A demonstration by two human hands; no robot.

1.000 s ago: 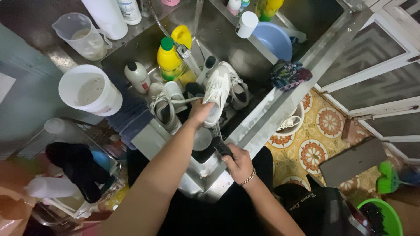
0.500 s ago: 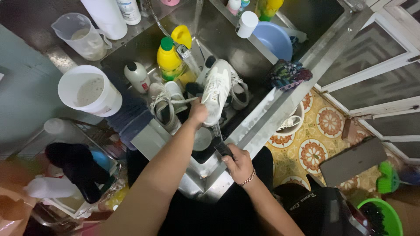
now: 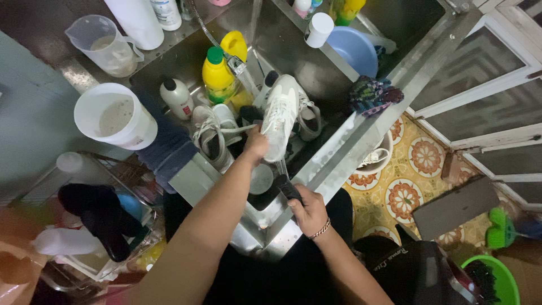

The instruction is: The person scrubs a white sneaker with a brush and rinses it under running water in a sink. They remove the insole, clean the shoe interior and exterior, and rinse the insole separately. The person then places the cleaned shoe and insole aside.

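Observation:
My left hand grips a white sneaker by its heel end, holding it over the steel sink with its toe pointing away from me. Water trickles from the shoe. My right hand rests near the sink's front edge, closed on a dark brush just below the sneaker. A second white shoe with loose laces lies in the basin to the left, and a third shoe sits behind the one I hold.
A yellow bottle with a green cap, a white bottle and the tap hose crowd the basin. A white bucket and a jug stand left. A blue bowl is at the back; patterned floor tiles lie right.
The sneaker has been lifted slightly away from me. My right hand with the brush has shifted a little toward the sink.

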